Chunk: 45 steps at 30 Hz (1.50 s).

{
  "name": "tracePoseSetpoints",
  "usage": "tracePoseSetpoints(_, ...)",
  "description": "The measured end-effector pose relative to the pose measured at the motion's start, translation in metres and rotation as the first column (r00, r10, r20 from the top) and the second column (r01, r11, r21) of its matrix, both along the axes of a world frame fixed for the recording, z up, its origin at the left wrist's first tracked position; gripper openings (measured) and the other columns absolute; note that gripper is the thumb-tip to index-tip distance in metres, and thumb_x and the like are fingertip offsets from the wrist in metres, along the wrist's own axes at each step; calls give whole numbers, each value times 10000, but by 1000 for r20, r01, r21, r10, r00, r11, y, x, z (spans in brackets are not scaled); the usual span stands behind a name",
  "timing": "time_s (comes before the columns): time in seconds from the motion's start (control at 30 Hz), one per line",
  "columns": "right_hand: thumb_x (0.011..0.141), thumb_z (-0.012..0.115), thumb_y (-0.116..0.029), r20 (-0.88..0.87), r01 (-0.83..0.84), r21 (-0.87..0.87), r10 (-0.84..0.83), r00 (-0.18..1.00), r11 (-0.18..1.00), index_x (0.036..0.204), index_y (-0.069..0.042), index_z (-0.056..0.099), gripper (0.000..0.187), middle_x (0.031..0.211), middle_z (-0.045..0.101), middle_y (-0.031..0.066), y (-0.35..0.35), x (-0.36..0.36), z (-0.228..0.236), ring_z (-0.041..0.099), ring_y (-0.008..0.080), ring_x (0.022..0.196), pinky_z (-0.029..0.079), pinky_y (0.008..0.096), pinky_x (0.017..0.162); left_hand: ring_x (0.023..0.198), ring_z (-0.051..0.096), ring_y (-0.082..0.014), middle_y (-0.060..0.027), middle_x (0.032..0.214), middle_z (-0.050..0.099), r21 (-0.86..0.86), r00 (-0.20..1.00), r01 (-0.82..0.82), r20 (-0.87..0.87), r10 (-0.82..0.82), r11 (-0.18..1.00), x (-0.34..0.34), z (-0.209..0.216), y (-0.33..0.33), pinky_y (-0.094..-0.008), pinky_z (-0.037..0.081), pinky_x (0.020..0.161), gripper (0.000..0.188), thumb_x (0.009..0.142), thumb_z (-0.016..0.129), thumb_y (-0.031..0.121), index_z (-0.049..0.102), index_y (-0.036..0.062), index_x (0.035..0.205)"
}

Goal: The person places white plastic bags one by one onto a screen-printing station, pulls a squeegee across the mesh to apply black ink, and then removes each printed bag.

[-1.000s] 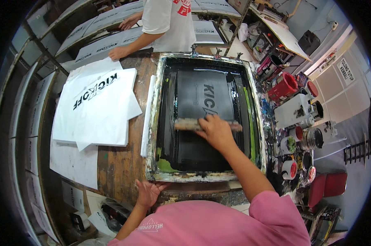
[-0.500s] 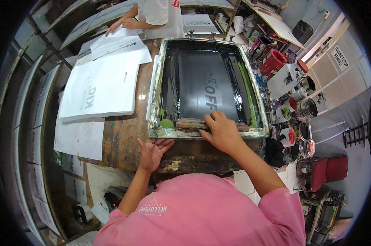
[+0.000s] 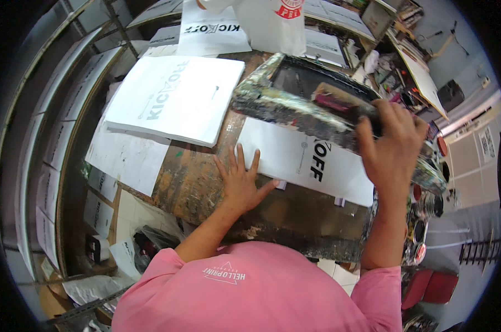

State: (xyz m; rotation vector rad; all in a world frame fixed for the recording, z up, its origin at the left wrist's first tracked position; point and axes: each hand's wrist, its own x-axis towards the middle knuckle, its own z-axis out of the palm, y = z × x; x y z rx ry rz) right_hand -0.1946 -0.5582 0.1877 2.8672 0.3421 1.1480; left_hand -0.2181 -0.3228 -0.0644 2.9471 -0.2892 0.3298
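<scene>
Printed sheet (image 3: 292,157): flat on the tabletop (image 3: 189,171), on the near side of the screen frame (image 3: 300,113) and partly hidden behind its raised rail; bold black letters face up, with two small pale tabs (image 3: 339,202) poking out along the near edge.
Left hand (image 3: 239,180): fingers fanned wide, palm down, just left of centre on the frame's near side, fingertips over the sheet's left end; nothing gripped, and how hard it presses I cannot tell.
Right hand (image 3: 391,138): clasped on the right part of the frame's near rail, thumb this side, fingers over the top.
Cans (image 3: 427,207): clustered right of the frame, past the right forearm.
Frame's lean: tipped up, near rail clear of the tabletop, paint-crusted all along.
Squeegee (image 3: 342,99): wooden, with a dark reddish strip, resting inside the frame, right beside the right hand; whether the fingers touch it, I cannot tell.
Paper stack (image 3: 173,99): thick, white, left of the frame, grey lettering on top.
Co-worker (image 3: 270,33): white shirt, just beyond the frame, a lettered sheet (image 3: 212,33) upright beside them.
</scene>
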Motion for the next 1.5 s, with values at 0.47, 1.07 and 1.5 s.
tracePoseSetpoints(0.47, 1030, 465, -349, -119, -6, 30, 9, 993, 1000, 1196, 4, 640, 428, 1094, 658, 211, -30, 71, 67, 635, 335, 951, 465, 400, 884, 1234, 595, -330, -223, 1341, 614, -527, 973, 225, 160, -163, 820, 67, 69, -33, -534, 405, 1045, 672, 906, 716, 366, 520, -32, 1412)
tracePoseSetpoints(1.07, 885, 650, -312, 0, 71, 46, -72, 997, 996, 1134, -24, 672, 382, 1021, 676, 189, -9, 34, 38, 577, 379, 968, 418, 440, 919, 731, 681, -215, -153, 1036, 683, -876, 954, -299, -280, 107, 377, 170, 65, 244, -321, 593, 698, 614, 753, 657, 51, 578, -28, 1356)
tracePoseSetpoints(1.5, 839, 707, -313, -410, -46, 38, 58, 910, 998, 1337, -38, 570, 585, 1224, 609, 230, -8, -28, -44, 551, 396, 1149, 407, 495, 973, 1384, 445, -325, -183, 1505, 434, -808, 642, -272, 252, -724, -523, -5, 105, 44, -556, 360, 1158, 871, 965, 567, 559, 169, 82, 1576)
